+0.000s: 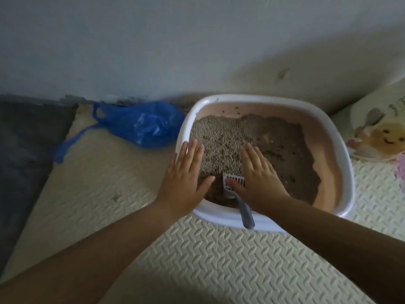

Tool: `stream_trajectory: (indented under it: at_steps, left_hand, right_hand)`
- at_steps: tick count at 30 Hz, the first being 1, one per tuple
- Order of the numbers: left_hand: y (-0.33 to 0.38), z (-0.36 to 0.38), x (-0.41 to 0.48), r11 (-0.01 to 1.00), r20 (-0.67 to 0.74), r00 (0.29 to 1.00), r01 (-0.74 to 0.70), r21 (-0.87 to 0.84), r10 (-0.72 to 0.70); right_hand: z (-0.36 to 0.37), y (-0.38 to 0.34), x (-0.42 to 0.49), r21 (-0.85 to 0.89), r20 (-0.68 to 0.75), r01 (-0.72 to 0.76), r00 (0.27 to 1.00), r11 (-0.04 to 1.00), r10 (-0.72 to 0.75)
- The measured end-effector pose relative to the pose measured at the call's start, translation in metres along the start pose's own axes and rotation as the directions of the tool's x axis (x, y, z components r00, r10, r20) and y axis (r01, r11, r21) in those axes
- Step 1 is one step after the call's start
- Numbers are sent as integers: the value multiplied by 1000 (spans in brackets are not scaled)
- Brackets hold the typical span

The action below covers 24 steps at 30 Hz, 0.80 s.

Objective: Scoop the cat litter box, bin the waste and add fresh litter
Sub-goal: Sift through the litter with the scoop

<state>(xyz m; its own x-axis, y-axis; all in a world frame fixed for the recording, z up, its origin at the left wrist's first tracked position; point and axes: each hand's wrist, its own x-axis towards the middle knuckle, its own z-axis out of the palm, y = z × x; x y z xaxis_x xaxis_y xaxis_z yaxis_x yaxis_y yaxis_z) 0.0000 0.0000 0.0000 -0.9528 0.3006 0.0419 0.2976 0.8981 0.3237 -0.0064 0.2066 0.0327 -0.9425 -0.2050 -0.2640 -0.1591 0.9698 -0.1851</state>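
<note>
Litter box point(341, 150) on the floor mat point(197, 260) by the wall. Both hands flat on the pale litter point(219, 139), fingers straight, gripping nothing: left hand point(186, 174), right hand point(260, 174). Scoop point(235, 185) lies between them, handle over the near rim. Blue bag point(149, 123) just left of the box.

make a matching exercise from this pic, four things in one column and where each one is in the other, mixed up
1 blue bag
2 scoop
3 left hand
4 right hand

a flat over the litter box left rim
b on the mat, left of the box
c in the box, handle over the near rim
d spread over the litter, mid-box

Pairs: 1-b, 2-c, 3-a, 4-d
</note>
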Motion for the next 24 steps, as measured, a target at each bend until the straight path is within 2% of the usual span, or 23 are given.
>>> stream_trajectory:
  at_steps: [4, 8, 12, 17, 21, 24]
  left_hand:
    - [-6, 20, -8, 998, 48, 999, 6, 62, -9]
    - [-14, 24, -7, 993, 49, 997, -62, 100, 57]
    - [-8, 24, -11, 996, 44, 999, -17, 88, 13]
    - [-6, 23, -12, 989, 74, 995, 54, 135, -64]
    - [-4, 19, -11, 985, 105, 990, 82, 152, -98]
    - [-3, 18, -11, 985, 102, 990, 81, 153, -97]
  right_hand:
    - [17, 0, -9, 91, 103, -39, 994, 995, 29]
    - [12, 4, -6, 131, 111, -22, 994, 991, 8]
    - [-1, 6, -11, 189, 130, -94, 989, 977, 70]
    - [0, 17, -22, 135, 277, -138, 956, 981, 97]
    - [-7, 23, -18, 254, 425, -241, 898, 937, 115]
    - [-7, 30, -16, 278, 455, -270, 882, 922, 121]
